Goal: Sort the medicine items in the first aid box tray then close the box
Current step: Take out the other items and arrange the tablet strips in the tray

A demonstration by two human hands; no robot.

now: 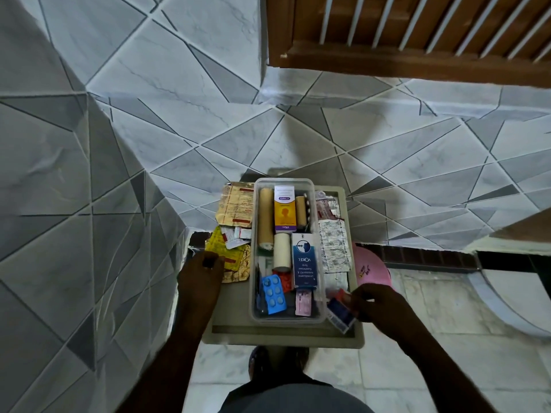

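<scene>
Clear tray (pixel 310 186), seated in the middle of a grey box (pixel 283 338); held bandage rolls (pixel 265 217), an orange-and-white carton (pixel 284 208), a blue-and-white carton (pixel 304 260) and a blue pill strip (pixel 273 294). Foil strips (pixel 237 204) lay left of the tray, white strips (pixel 334 245) right. Left hand (pixel 199 277) curled around a small dark item; grip unclear. Right hand (pixel 378 305) pinched a red-and-blue packet (pixel 340 312) beside the tray's near right corner. Box stood on a tiled floor (pixel 387 162).

Bare forearms, no sleeves — hands (pixel 200 272) bare too
</scene>
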